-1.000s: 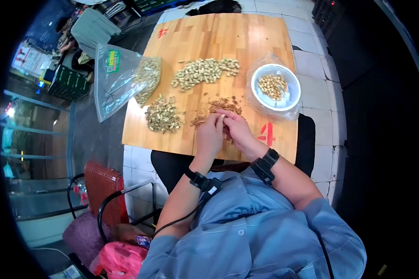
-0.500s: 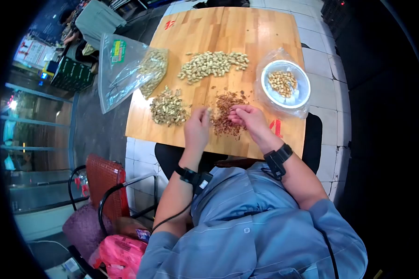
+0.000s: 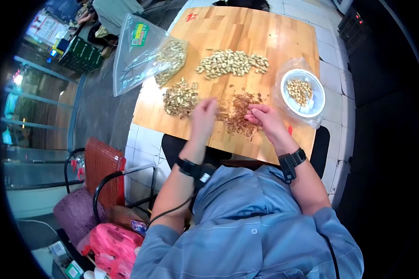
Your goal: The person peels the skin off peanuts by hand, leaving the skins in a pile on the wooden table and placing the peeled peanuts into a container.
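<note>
My left hand (image 3: 204, 117) is blurred by motion beside the pile of empty shells (image 3: 180, 98); whether anything is in its fingers cannot be made out. My right hand (image 3: 266, 118) is over the right edge of the reddish-brown skins (image 3: 239, 114), its fingers bent together and the fingertips hiding what they hold, if anything. Unshelled peanuts (image 3: 230, 63) form a heap farther back. A white bowl (image 3: 315, 103), set in clear plastic, holds shelled peanuts (image 3: 299, 91) at the right. The clear bag (image 3: 172, 58) at the left contains more unshelled peanuts.
The wooden table (image 3: 265, 28) has red marks. A brown-red chair (image 3: 104, 169) stands lower left, near a pink bag (image 3: 114, 246) and a purple cushion (image 3: 80, 211). Part of another person (image 3: 86, 17) shows at the upper left.
My hands were together over the skins, then came apart. My left hand has moved left to the shells, while my right hand stays by the skins. The view has shifted.
</note>
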Demonstrator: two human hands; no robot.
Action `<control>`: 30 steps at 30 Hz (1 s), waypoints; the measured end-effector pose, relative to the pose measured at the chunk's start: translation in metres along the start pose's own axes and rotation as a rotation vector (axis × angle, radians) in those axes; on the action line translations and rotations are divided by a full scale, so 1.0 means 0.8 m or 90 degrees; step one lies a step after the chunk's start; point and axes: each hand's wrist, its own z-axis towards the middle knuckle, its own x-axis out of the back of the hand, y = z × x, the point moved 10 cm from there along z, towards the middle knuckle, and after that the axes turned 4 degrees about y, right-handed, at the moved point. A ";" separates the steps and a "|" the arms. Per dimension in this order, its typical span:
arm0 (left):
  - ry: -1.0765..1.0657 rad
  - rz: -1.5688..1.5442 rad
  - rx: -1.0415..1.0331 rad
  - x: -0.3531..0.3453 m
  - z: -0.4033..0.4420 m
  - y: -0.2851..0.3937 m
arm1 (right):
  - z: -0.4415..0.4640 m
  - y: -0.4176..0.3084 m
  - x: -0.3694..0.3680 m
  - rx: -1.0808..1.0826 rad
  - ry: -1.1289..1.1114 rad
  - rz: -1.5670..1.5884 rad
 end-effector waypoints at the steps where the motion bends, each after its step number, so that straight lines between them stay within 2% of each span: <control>1: -0.022 -0.115 0.080 -0.029 -0.016 -0.007 | 0.000 -0.002 -0.006 0.000 -0.005 -0.015; 2: -0.048 -0.232 0.159 -0.058 -0.033 -0.013 | -0.001 -0.003 -0.010 0.001 -0.009 -0.029; 4: -0.123 -0.393 0.213 -0.104 -0.044 -0.032 | -0.006 -0.006 -0.018 0.004 -0.021 -0.043; 7: -0.213 -0.493 0.224 -0.146 -0.050 -0.036 | -0.012 -0.010 -0.027 0.017 -0.044 -0.058; 10: -0.160 -0.487 0.285 -0.153 -0.059 -0.037 | -0.013 -0.008 -0.031 0.056 -0.043 -0.110; 12: -0.152 -0.510 0.280 -0.155 -0.059 -0.032 | -0.018 -0.014 -0.036 0.104 -0.025 -0.158; 22: -0.099 -0.558 0.294 -0.146 -0.061 -0.046 | -0.012 -0.015 -0.046 0.128 -0.002 -0.207; 25: -0.129 -0.596 0.291 -0.147 -0.054 -0.063 | -0.014 -0.017 -0.047 0.132 0.002 -0.214; 28: -0.225 -0.704 0.229 -0.144 -0.046 -0.054 | -0.016 -0.021 -0.045 0.120 0.016 -0.192; 30: -0.130 -0.699 0.284 -0.124 -0.046 -0.051 | -0.016 -0.034 -0.040 0.116 0.036 -0.156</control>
